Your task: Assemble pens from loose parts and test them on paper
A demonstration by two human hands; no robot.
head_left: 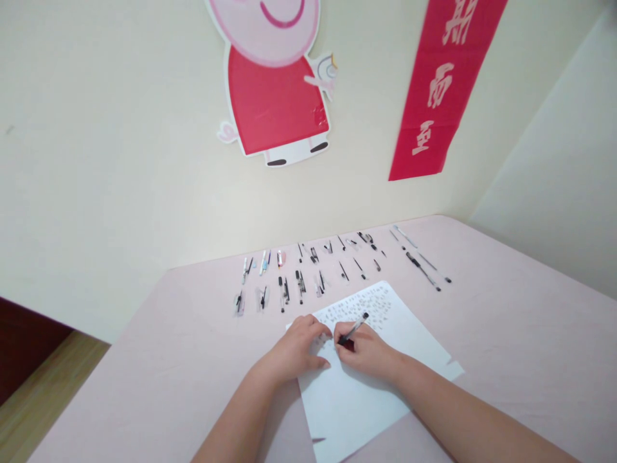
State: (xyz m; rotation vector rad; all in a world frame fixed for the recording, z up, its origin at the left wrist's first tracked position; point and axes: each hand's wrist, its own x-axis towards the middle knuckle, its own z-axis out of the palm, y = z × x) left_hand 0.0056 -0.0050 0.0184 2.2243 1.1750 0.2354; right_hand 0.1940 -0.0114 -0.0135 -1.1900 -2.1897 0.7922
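Note:
My right hand (367, 350) grips a black pen (354, 330), its tip down on a white sheet of paper (357, 392) that lies on the pink table (193, 360). The far half of the sheet is covered with small handwritten marks (361, 307). My left hand (299, 347) rests flat on the sheet's left edge, fingers curled, right beside the pen hand and holding nothing.
Several pens and pen parts (299, 273) lie in rows on the table beyond the paper, with longer pens (421, 265) at the right. A cartoon pig cut-out (274, 83) and a red banner (441, 83) hang on the wall. The table's left edge drops to wooden floor (43, 392).

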